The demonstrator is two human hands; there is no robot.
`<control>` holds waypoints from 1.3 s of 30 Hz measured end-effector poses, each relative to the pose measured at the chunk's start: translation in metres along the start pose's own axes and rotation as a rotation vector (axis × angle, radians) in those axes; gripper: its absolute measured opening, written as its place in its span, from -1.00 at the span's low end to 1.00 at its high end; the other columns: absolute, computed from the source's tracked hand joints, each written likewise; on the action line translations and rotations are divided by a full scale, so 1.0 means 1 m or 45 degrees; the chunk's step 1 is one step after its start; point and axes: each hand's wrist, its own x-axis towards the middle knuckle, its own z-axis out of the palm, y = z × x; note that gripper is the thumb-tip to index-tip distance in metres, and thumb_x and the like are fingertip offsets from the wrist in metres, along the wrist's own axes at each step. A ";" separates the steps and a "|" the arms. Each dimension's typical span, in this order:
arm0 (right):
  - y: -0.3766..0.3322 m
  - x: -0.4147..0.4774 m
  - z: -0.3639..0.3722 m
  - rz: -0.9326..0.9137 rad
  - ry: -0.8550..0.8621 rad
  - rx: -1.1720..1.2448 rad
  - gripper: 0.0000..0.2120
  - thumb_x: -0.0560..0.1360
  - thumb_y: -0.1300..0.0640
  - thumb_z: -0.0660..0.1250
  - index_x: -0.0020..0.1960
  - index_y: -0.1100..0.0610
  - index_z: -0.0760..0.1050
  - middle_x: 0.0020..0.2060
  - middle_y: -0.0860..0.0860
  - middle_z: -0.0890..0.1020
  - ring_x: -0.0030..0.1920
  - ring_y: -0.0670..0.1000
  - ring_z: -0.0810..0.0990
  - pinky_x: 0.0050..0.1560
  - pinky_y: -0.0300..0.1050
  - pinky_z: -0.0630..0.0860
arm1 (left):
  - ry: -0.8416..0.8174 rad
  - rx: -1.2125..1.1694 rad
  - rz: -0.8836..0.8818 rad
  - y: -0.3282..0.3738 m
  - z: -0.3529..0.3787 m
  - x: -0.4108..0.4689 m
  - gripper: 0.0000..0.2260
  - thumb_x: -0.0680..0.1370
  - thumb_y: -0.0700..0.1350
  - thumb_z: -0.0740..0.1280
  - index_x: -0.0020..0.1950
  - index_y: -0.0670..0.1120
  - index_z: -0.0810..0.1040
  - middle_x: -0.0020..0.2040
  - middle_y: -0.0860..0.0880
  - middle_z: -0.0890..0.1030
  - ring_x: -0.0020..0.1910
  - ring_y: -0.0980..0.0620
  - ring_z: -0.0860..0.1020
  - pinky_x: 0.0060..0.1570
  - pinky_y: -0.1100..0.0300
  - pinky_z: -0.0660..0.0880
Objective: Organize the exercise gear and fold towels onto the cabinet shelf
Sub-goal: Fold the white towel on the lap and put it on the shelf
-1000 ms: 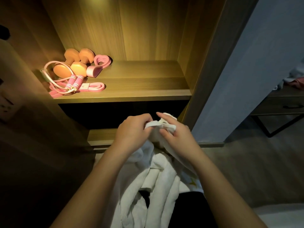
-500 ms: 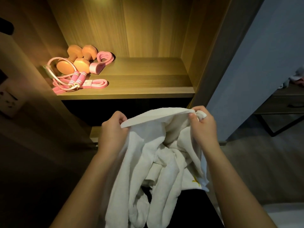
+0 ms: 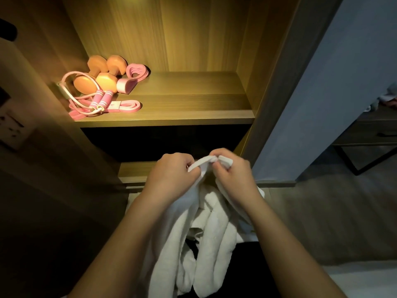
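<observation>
A white towel hangs in bunched folds in front of me, below the lit cabinet shelf. My left hand and my right hand pinch its top edge close together, almost touching. At the shelf's left end lie two orange dumbbells, a pink jump rope, a pink heart-shaped grip ring and a flat pink resistance band.
The cabinet's right side panel rises beside my right hand. A lower shelf edge sits just behind my hands. A wall socket plate is at the left. A dark side table stands at the far right.
My hands had spread the towel's top edge wide apart half a second ago; now they have come back together, bringing the two corners to meet.
</observation>
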 end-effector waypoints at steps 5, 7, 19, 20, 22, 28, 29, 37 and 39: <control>0.021 0.024 -0.033 0.260 0.372 0.153 -0.76 0.60 0.09 0.21 -0.13 -0.21 0.53 -0.19 -0.19 0.58 -0.15 -0.21 0.55 -0.29 -0.34 0.40 | 0.058 -0.012 -0.141 -0.016 -0.005 -0.009 -0.86 0.60 -0.06 0.27 -0.14 -0.01 0.53 -0.24 0.00 0.56 -0.24 0.06 0.51 -0.35 0.20 0.40; 0.030 0.030 -0.043 0.333 0.489 0.156 -0.74 0.61 0.08 0.19 -0.16 -0.20 0.52 -0.20 -0.18 0.57 -0.13 -0.13 0.53 -0.23 -0.22 0.43 | 0.062 -0.050 -0.172 -0.027 -0.009 -0.014 -0.84 0.62 -0.07 0.25 -0.15 -0.03 0.53 -0.22 -0.03 0.56 -0.22 0.02 0.52 -0.32 0.20 0.40; 0.041 0.029 -0.040 0.362 0.529 0.125 -0.72 0.62 0.09 0.17 -0.18 -0.20 0.51 -0.21 -0.18 0.56 -0.13 -0.06 0.55 -0.16 -0.16 0.52 | -0.424 -0.170 -0.005 -0.036 0.007 -0.018 -0.86 0.52 0.10 0.38 -0.07 0.04 0.60 -0.13 0.11 0.56 -0.12 0.10 0.54 -0.06 0.12 0.56; 0.041 0.028 -0.040 0.357 0.520 0.125 -0.72 0.62 0.09 0.17 -0.16 -0.19 0.51 -0.20 -0.18 0.56 -0.12 -0.06 0.55 -0.15 -0.17 0.53 | -0.431 -0.166 0.004 -0.036 0.008 -0.018 -0.89 0.54 0.04 0.36 -0.10 0.02 0.59 -0.17 0.10 0.56 -0.14 0.08 0.54 -0.08 0.11 0.54; 0.038 0.026 -0.042 0.348 0.494 0.126 -0.74 0.63 0.11 0.18 -0.12 -0.19 0.52 -0.18 -0.19 0.56 -0.09 -0.08 0.55 -0.13 -0.20 0.52 | -0.391 -0.225 0.015 -0.035 0.008 -0.018 -0.87 0.60 -0.02 0.28 -0.13 -0.01 0.53 -0.22 0.06 0.55 -0.18 0.04 0.53 -0.17 0.10 0.49; 0.008 0.002 -0.045 0.054 0.042 0.096 -0.63 0.58 0.14 0.28 0.29 -0.23 0.48 -0.11 -0.24 0.65 -0.11 -0.16 0.61 -0.22 -0.33 0.53 | -0.019 -0.402 0.091 -0.024 0.006 -0.009 -0.84 0.63 -0.06 0.22 -0.15 0.05 0.41 -0.27 0.07 0.48 -0.30 0.13 0.43 -0.28 0.24 0.34; 0.001 -0.003 -0.041 -0.032 -0.092 -0.006 -0.59 0.57 0.14 0.28 0.31 -0.28 0.45 -0.10 -0.17 0.67 -0.15 -0.10 0.62 -0.17 -0.19 0.57 | 0.005 -0.418 0.131 -0.020 0.006 -0.007 -0.85 0.63 -0.06 0.23 -0.14 0.08 0.42 -0.27 0.08 0.49 -0.30 0.17 0.45 -0.29 0.29 0.35; -0.016 -0.003 -0.016 -0.108 -0.325 -0.181 -0.92 0.54 0.06 0.31 -0.02 -0.12 0.52 -0.20 -0.10 0.63 -0.15 -0.10 0.58 -0.10 0.05 0.54 | 0.000 -0.369 0.263 -0.015 0.009 -0.006 -0.93 0.57 0.00 0.33 -0.10 0.06 0.54 -0.23 0.09 0.57 -0.21 0.17 0.54 -0.16 0.07 0.55; -0.009 0.000 -0.016 -0.060 -0.252 -0.186 -0.95 0.55 0.01 0.30 -0.07 -0.14 0.47 -0.23 -0.10 0.61 -0.20 -0.10 0.56 -0.18 0.02 0.53 | -0.016 -0.338 0.191 -0.020 0.008 -0.009 -0.90 0.57 0.02 0.33 -0.13 0.08 0.52 -0.23 0.10 0.56 -0.22 0.14 0.53 -0.19 0.09 0.53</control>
